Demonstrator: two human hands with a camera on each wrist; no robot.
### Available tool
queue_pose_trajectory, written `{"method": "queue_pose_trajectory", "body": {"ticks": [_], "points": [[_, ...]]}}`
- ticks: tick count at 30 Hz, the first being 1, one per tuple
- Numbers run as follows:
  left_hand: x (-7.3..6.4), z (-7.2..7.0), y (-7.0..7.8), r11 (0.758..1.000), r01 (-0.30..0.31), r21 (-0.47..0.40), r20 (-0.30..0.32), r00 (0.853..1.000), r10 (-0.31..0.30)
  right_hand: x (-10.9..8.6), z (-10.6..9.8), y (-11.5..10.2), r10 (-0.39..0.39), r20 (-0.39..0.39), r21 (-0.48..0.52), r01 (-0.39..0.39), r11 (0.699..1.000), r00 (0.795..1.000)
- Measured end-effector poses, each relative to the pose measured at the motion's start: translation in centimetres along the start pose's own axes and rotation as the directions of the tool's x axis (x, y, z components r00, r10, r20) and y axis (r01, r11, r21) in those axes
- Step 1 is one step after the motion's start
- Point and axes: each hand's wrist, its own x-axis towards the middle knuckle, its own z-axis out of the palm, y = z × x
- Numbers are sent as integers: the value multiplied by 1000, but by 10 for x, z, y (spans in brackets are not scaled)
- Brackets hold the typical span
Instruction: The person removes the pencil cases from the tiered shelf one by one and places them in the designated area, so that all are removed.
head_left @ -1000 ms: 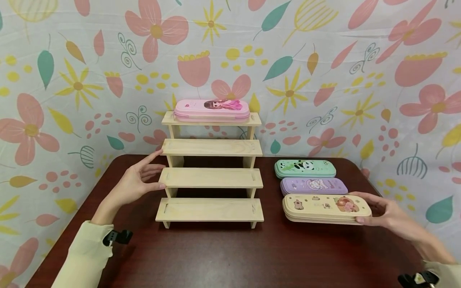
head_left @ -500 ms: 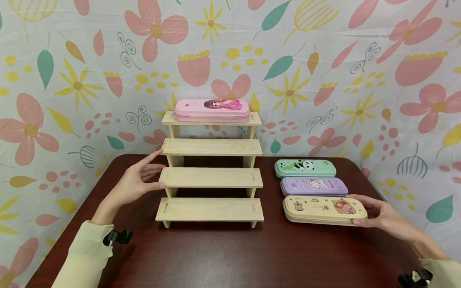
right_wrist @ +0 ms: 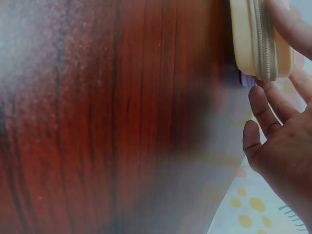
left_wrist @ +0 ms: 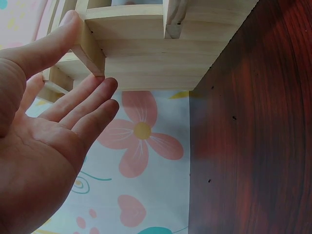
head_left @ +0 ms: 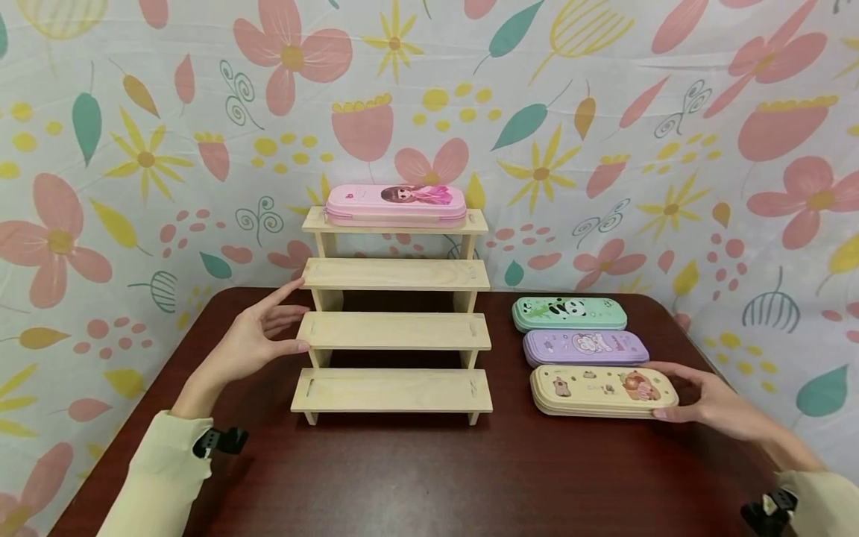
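At the right of the head view, my right hand pinches the right end of a cream pencil case with pictures on its lid. The thumb is on its near side and the fingers lie behind. A zip runs round the case in the right wrist view. Just behind it lie a lilac pencil case and a green panda pencil case. My left hand touches the left side of a four-tier wooden rack with extended fingers. A pink pencil case lies on the top tier.
The dark red-brown table carries the rack and the cases. A cloth printed with flowers and leaves hangs behind it. Black wrist straps with small devices sit on both sleeves.
The cream case has come down slightly, and its right end has shifted left along with my right hand. My left hand, the rack and the other cases look still.
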Motion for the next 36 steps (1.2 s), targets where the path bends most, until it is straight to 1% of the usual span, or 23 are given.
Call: {"method": "queue_pose_trajectory", "body": {"ticks": [3, 10, 18, 28, 36], "points": [[0, 0, 0, 1000, 5, -4, 1, 1000, -5, 3, 0, 1, -2, 4, -16, 2, 1000, 1000], [1, 0, 0, 1000, 9, -9, 1, 1000, -9, 6, 0, 3, -15, 28, 15, 15, 1000, 999], [1, 0, 0, 1000, 12, -9, 1, 1000, -12, 9, -1, 3, -27, 21, -36, 28, 999, 999], [1, 0, 0, 1000, 18, -13, 2, 1000, -18, 10, -2, 2, 2, 44, -44, 0, 999, 999], [1, 0, 0, 1000, 19, -13, 3, 1000, -19, 10, -1, 2, -15, 35, -48, 17, 999, 999]]}}
